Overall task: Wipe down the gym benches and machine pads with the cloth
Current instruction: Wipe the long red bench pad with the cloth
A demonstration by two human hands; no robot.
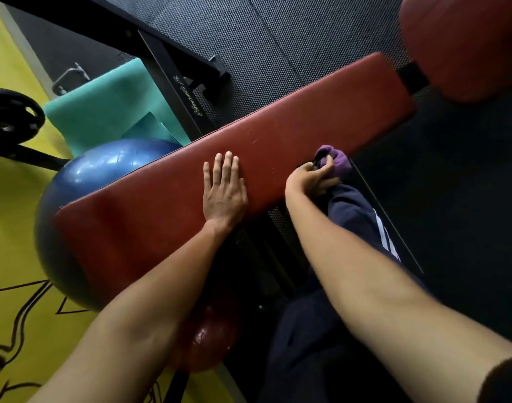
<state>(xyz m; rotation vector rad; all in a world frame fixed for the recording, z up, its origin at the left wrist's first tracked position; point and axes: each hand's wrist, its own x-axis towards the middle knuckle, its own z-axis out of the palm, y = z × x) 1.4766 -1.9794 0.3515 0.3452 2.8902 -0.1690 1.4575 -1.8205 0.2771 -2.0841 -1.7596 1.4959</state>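
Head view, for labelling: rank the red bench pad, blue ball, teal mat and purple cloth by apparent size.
1. red bench pad
2. blue ball and teal mat: too alike to rank, both partly hidden
3. purple cloth

Smooth leather-like bench pad [278, 135], soft purple cloth [337, 161], glossy blue ball [97, 170]

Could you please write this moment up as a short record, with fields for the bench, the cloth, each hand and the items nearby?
bench: red, padded, running diagonally across the view
cloth: purple, bunched up at the bench's near edge
left hand: flat on the bench top, fingers straight
right hand: grips the cloth
nearby: blue ball and teal mat beyond the bench, weight plate at far left, round red pad at top right
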